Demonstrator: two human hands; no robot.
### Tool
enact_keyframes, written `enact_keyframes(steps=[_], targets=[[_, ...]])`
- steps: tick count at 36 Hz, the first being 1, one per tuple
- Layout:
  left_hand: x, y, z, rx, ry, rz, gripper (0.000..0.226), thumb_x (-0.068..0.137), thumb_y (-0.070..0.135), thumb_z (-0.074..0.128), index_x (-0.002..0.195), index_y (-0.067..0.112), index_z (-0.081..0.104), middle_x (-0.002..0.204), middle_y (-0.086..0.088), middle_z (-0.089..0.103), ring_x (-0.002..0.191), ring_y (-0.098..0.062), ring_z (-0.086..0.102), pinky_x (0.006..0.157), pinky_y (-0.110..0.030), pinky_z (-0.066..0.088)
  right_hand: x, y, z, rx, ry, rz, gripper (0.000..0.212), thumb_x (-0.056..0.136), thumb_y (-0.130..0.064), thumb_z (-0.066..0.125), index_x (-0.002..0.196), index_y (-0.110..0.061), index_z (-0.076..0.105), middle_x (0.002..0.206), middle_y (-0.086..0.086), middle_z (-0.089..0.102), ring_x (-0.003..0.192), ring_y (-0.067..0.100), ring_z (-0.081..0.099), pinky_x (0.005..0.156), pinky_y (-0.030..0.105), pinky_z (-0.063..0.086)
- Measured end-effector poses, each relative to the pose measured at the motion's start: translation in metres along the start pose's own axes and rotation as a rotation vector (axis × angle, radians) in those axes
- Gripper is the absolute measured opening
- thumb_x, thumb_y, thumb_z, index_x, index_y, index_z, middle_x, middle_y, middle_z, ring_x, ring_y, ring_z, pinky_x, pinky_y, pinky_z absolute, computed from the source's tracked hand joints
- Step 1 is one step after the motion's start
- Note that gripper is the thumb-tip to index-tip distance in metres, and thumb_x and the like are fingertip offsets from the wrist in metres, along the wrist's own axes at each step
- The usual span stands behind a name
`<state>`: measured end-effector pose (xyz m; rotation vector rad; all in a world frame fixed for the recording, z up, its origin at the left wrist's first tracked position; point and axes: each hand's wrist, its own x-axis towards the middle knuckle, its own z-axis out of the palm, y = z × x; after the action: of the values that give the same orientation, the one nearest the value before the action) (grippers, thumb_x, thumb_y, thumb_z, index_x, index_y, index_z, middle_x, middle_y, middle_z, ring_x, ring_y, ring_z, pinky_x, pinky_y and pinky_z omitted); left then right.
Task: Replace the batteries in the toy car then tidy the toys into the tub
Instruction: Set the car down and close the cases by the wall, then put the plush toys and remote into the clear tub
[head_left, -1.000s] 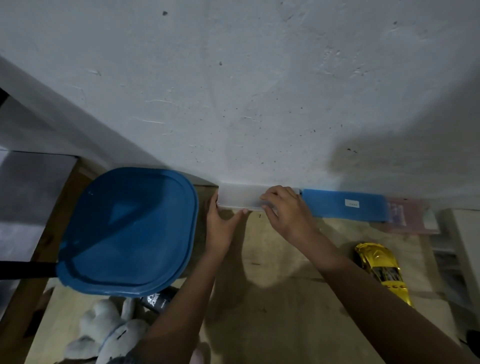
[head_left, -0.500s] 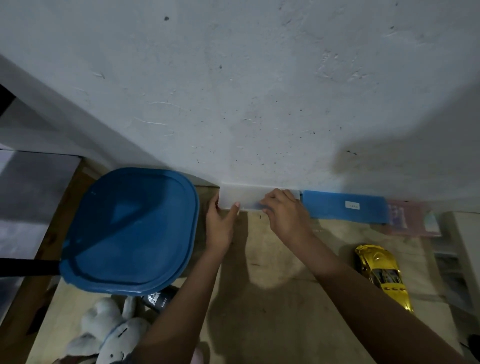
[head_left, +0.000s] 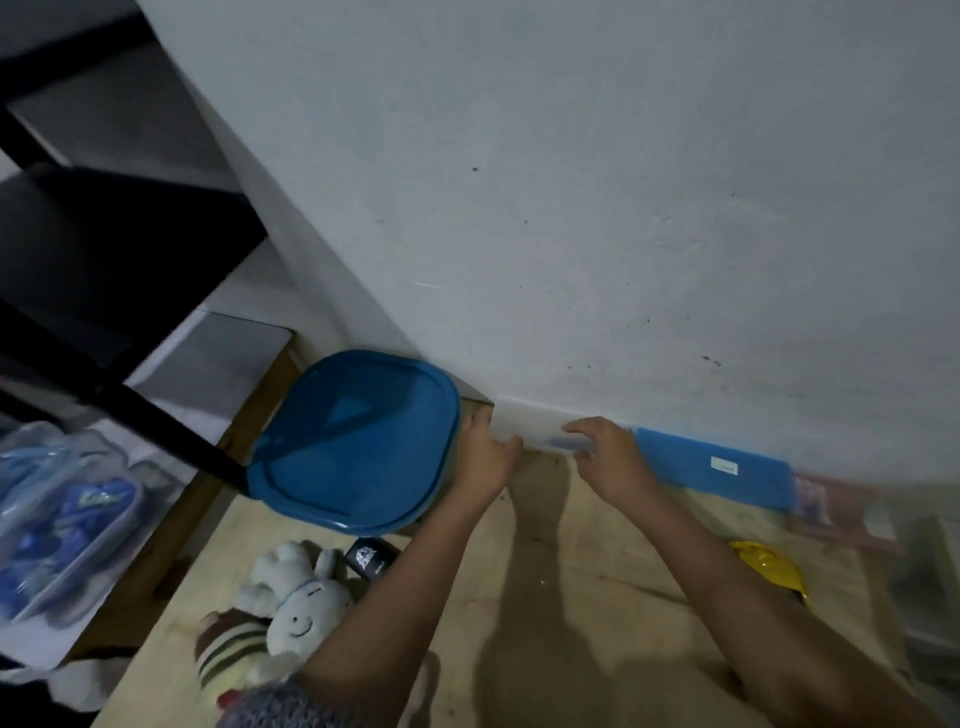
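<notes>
Head view, motion-blurred. Left hand (head_left: 488, 460) and right hand (head_left: 615, 460) are still on the pale box (head_left: 524, 423) at the wall's foot. Left fingers (head_left: 475, 423) wrap its left end and right fingers (head_left: 582, 428) curl over its right end, pinching it. Only the view has swung left since a moment ago, and the box is not lifted. Car (head_left: 769, 569) lies on the counter (head_left: 571, 597) to the right, untouched. Tub (head_left: 353, 441) is lidded, with the plush (head_left: 296, 603) near it. Battery swap likely not begun.

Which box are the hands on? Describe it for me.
Follow the foot of the white wall. Between the blue lid and the long blue box lies the clear box, gripped by left hand and right hand. It alone is milky, not coloured.
</notes>
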<state>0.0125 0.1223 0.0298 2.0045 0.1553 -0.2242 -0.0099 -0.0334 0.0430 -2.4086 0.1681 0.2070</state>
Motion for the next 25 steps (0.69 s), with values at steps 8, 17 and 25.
enact_keyframes(steps=[8,17,25], targets=[[-0.069,-0.012,-0.090,-0.043,0.073,0.213,0.042,0.090,0.015,0.060,0.131,0.010,0.050,0.126,0.001,0.053,0.113,-0.004,0.049,0.090,-0.001,0.037,-0.021,-0.055,0.010,0.083,-0.026,-0.075,0.029,0.088,-0.007,0.056,0.116,-0.013,0.063,0.125,0.006,0.060,0.113,0.020,0.056,0.090,0.019,0.038],[-0.085,-0.096,-0.219,-0.098,0.271,0.104,0.054,0.082,0.031,0.069,0.130,0.024,0.045,0.131,0.009,0.044,0.115,-0.001,0.047,0.089,-0.009,0.036,-0.027,-0.144,0.066,0.155,-0.171,-0.164,0.023,0.087,-0.007,0.059,0.108,-0.010,0.067,0.112,0.003,0.066,0.106,0.016,0.061,0.096,0.026,0.045],[-0.064,-0.150,-0.247,-0.078,-0.022,0.060,0.076,0.069,0.025,0.083,0.125,0.036,0.032,0.129,0.017,0.038,0.121,-0.002,0.037,0.098,-0.021,0.032,-0.017,-0.205,0.149,0.107,-0.254,-0.122,0.022,0.091,-0.011,0.056,0.111,-0.010,0.064,0.114,0.005,0.063,0.097,0.011,0.057,0.085,0.014,0.041]])
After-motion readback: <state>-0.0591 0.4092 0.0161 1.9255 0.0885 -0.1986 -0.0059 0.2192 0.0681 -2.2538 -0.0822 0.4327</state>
